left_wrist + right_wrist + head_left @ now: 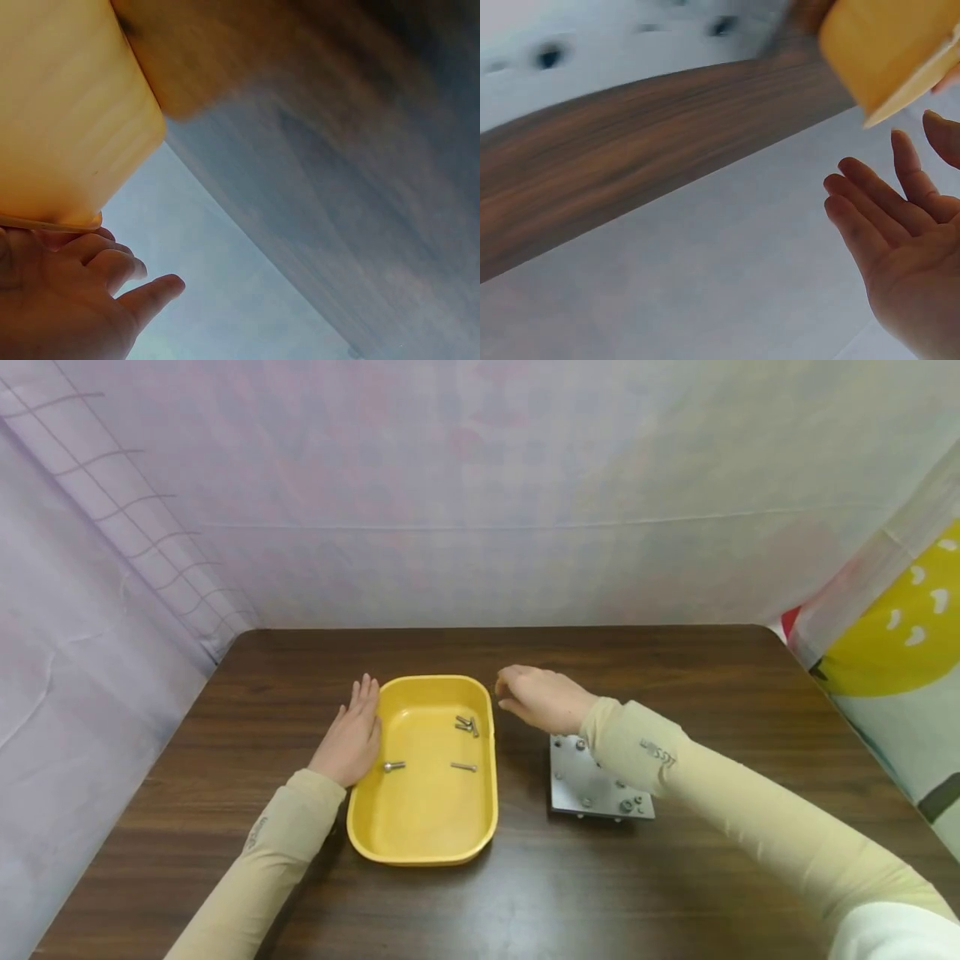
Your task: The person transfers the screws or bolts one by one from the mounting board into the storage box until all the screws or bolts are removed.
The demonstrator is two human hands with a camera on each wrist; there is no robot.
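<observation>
A yellow tray (423, 852) lies on the table in front of me. Along its left rim rests my left hand (352, 739), fingers extended; the left wrist view shows that hand (67, 300) at the rim as well. Inside the tray are a bolt (393, 767) at the left, a thinner screw (463, 767) at the right, and a small cluster of screws (467, 725) near the far right. My right hand (543, 697) hovers beside the tray's far right side. In the right wrist view, its fingers (866, 225) are loosely extended and hold nothing.
To the right of the tray, partly under my right forearm, sits a grey metal plate (588, 785) with several bolts and holes. The brown wooden table (712, 877) ends at a pale hanging cloth (480, 527) at the back.
</observation>
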